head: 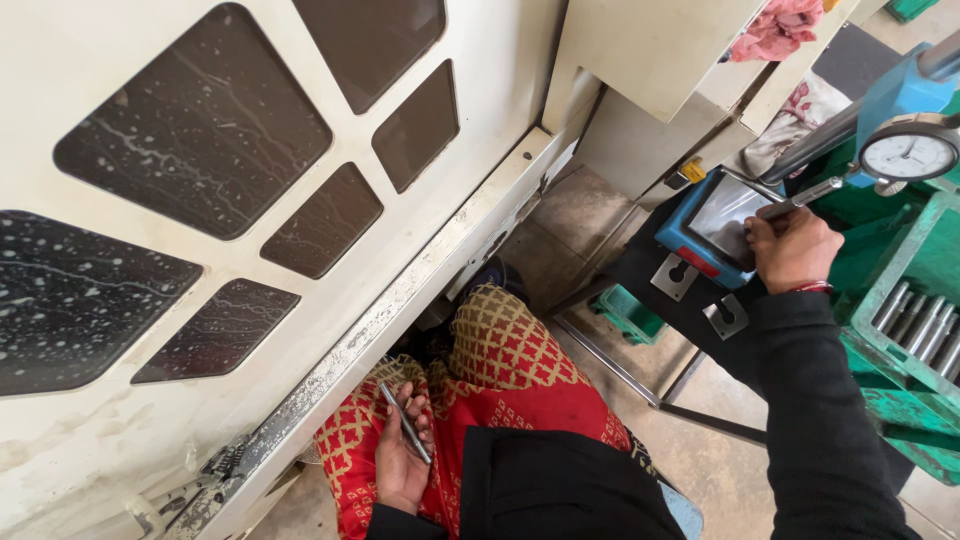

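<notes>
My left hand (400, 455) rests on my lap over red patterned cloth, holding a thin grey metal rod (405, 422) across the palm. My right hand (793, 248) is raised to the right, closed on another metal rod (800, 198) whose tip sits under the round dial gauge (910, 152) on its blue stand. A blue block with a flat grey plate (715, 225) lies just left of that hand.
A large cream machine door (240, 200) with dark wet windows fills the left. A green tray (905, 320) with several metal rods stands at the right. A small green crate (628, 312) sits on the concrete floor. A pink rag (778, 28) lies on top of the machine.
</notes>
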